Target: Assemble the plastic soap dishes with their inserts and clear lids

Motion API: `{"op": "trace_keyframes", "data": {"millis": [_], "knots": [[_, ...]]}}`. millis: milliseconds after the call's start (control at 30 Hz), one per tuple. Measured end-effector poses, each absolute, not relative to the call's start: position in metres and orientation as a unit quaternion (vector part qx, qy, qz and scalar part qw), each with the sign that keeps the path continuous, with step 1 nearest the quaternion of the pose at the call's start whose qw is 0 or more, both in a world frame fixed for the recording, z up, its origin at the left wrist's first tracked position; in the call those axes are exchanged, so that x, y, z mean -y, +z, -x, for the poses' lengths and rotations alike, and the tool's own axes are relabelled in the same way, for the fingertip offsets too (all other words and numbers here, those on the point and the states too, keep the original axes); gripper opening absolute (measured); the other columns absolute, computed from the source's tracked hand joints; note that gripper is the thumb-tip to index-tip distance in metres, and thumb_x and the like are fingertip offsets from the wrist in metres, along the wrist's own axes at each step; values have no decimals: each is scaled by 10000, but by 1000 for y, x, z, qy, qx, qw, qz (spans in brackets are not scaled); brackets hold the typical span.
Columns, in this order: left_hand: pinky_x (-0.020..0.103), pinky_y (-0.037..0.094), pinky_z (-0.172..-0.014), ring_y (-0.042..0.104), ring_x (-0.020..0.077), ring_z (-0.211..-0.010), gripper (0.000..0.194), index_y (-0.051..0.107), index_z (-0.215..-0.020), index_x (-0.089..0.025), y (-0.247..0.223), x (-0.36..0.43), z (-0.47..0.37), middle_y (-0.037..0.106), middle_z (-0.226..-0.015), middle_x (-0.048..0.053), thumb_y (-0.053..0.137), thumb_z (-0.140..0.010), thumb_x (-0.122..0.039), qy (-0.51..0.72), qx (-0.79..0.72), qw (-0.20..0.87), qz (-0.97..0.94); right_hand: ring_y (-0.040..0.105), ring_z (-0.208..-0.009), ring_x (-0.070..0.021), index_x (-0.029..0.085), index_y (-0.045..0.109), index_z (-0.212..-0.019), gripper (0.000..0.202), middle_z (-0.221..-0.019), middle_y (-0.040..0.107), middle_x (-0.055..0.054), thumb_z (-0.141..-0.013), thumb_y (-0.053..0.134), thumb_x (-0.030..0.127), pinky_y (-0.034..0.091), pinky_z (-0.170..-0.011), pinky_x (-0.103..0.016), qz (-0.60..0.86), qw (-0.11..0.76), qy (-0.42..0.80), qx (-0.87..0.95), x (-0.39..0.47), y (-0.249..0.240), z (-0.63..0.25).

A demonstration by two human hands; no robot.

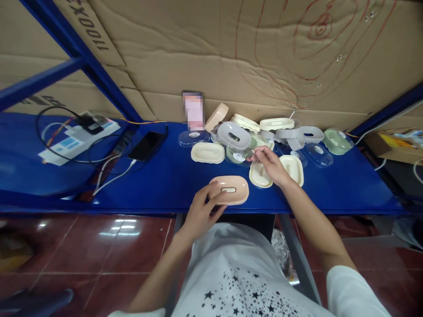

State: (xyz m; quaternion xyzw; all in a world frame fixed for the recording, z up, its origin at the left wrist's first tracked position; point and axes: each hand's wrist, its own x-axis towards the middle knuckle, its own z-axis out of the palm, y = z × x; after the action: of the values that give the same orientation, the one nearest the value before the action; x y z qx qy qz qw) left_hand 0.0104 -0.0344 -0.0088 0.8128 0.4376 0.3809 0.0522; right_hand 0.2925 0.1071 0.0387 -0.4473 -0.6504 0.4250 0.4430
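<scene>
Head view. Holding peach dish (pixel 241 197) with left hand (pixel 198 213) — partly curled, thumb at near side, fingers over rim and into hollow. Located on blue shelf (pixel 158 189), near front edge, open side up. Reaching with right hand (pixel 272 165) to clear lid (pixel 238 156), fingertips drawn nearly together at its edge; cannot tell whether gripped.

Done, as judged: pale insert (pixel 228 190) apparently seated in slot of peach dish. Not done: no lid on peach dish.

Also seen, behind and beside: cream dish (pixel 207 152), cream tray (pixel 292 169), grey dish (pixel 234 135), green dish (pixel 337 141) under clear cover, loose lid (pixel 317 155), peach piece (pixel 217 117) tilted by cardboard (pixel 158 105) — mostly separate, some overlapping.
</scene>
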Motion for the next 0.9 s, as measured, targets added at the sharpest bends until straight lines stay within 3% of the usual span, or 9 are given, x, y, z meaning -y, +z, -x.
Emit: {"op": "trace_keyframes", "data": {"millis": [100,200,333,433,500,567,667,800,900], "knots": [[517,557,-1171,557,337,-1469,624,470,-1565,-312,-10,36,-11,446,-1620,171,732,-1001,-260,385,-476,87,-786,727,-748,-175,278,659,-1072,529,-829,676,16,-894,695,775,573,-715,-312,452,481,508,553,-93,35,-290],[525,575,-1153,577,340,-1442,733,381,-1625,-330,-11,36,-11,361,-1680,180,751,-992,-328,384,-496,123,-769,691,-697,-141,266,697,-1062,552,-807,654,25,-840,764,767,569,-675,-282,451,509,538,498,-79,38,-291],[543,531,-1203,533,329,-1487,761,328,-1655,-343,-11,36,-11,481,-1598,157,727,-1007,-315,366,-486,134,-782,651,-704,-110,257,741,-1133,508,-811,627,36,-839,838,659,557,-641,-237,430,573,569,404,-61,49,-295],[535,561,-1166,536,339,-1486,813,291,-1669,-332,-11,35,-13,457,-1621,175,745,-995,-327,382,-491,126,-773,650,-685,-109,272,723,-1239,486,-891,669,23,-889,820,595,549,-597,-241,443,551,582,401,-45,47,-290],[533,575,-1145,544,349,-1480,819,301,-1669,-338,-12,35,-13,406,-1662,184,756,-988,-340,380,-490,116,-776,695,-755,-132,293,703,-1295,466,-1014,710,-6,-953,742,607,604,-686,-288,463,514,557,459,-33,39,-284],[547,554,-1166,522,359,-1501,772,345,-1656,-364,-12,34,-13,372,-1691,171,746,-997,-333,363,-479,103,-793,743,-1010,-192,304,701,-1326,433,-1228,714,-58,-1026,633,609,635,-926,-386,478,485,483,551,-22,31,-278],[561,523,-1197,480,365,-1536,732,378,-1646,-384,-13,33,-11,348,-1713,156,732,-1008,-323,353,-468,94,-805,538,-1487,-268,329,632,-1472,435,-1588,553,-96,-1102,516,526,449,-1257,-514,471,428,336,694,-8,25,-275],[512,560,-1164,509,342,-1510,737,383,-1641,-379,-15,33,-10,379,-1693,152,746,-1001,-344,370,-471,113,-793,306,-1652,-302,386,358,-1689,648,-1776,332,-68,-1088,576,488,356,-1318,-590,379,273,245,850,1,24,-274],[489,572,-1153,528,326,-1490,691,438,-1600,-379,-16,33,-8,425,-1653,136,762,-990,-359,390,-470,130,-781,237,-1677,-303,393,328,-1701,674,-1770,355,-47,-1085,596,445,329,-1325,-620,321,217,158,908,0,24,-274]]}}
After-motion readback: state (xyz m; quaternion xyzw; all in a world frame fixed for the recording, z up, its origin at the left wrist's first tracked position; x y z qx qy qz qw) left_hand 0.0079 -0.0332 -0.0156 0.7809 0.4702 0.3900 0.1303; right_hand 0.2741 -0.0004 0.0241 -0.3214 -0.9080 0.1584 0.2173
